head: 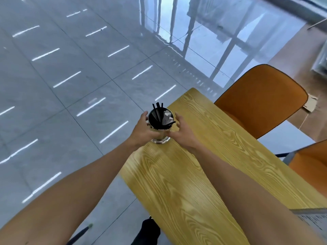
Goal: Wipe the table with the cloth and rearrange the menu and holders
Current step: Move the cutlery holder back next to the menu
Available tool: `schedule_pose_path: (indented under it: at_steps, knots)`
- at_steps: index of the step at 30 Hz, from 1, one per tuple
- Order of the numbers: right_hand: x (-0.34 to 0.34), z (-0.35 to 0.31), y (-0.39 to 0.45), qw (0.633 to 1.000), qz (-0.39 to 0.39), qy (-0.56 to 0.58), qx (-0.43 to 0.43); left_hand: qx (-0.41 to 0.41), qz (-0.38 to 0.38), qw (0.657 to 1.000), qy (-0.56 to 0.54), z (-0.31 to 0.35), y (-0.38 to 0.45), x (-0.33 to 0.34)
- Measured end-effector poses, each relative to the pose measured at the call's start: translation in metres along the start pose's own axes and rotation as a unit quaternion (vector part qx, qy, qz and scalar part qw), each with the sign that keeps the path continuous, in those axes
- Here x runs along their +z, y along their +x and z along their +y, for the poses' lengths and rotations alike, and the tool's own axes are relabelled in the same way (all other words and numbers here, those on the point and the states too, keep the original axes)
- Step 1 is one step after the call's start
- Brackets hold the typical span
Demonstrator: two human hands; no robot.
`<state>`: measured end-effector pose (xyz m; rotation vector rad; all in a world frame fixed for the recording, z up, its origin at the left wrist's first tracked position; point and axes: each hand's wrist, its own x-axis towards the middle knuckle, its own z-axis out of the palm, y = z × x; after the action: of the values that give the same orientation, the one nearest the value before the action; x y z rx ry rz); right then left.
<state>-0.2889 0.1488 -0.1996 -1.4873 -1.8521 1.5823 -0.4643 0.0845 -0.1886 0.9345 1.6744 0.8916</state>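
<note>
**Setting the holder near the worktop's left edge**

Risking a tip first: standing just beside the left edge of the worktop, the holder is leaving little room on that side, so a sideways nudge from either hand could be sending it over onto the tiled floor. Leaning loosely above the rim, the black sticks could also be snagging on withdrawing fingers and pulling the cup off balance. Sliding on the smooth wood grain looks possible too, judging by the narrow polished foot.

Looking at the holder itself: a shiny metal cup, upright, flaring slightly at the base, dark inside, carrying several black sticks and 2 or 3 pale packets.

Left hand curling round the cup's left side, thumb near the rim, appearing to be gripping it. Right hand hovering just beside the cup's right side, fingers spread and relaxed, not clearly touching.

Showing at the lower right corner, partly cut off: a printed sheet, possibly the menu. No cloth in view.
</note>
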Motion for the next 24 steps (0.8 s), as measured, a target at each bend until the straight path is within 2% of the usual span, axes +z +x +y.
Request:
schedule_pose_path:
  at_steps: [10,24]
  knots:
    - [-0.005,0.005,-0.021,0.992,0.037,0.12,0.0,0.055,0.025,0.998,-0.021,0.004,-0.005,0.024]
    - [-0.093,0.072,-0.164,0.955,0.238,0.176,0.025,0.084,-0.164,0.983,0.01,0.038,-0.05,0.169]
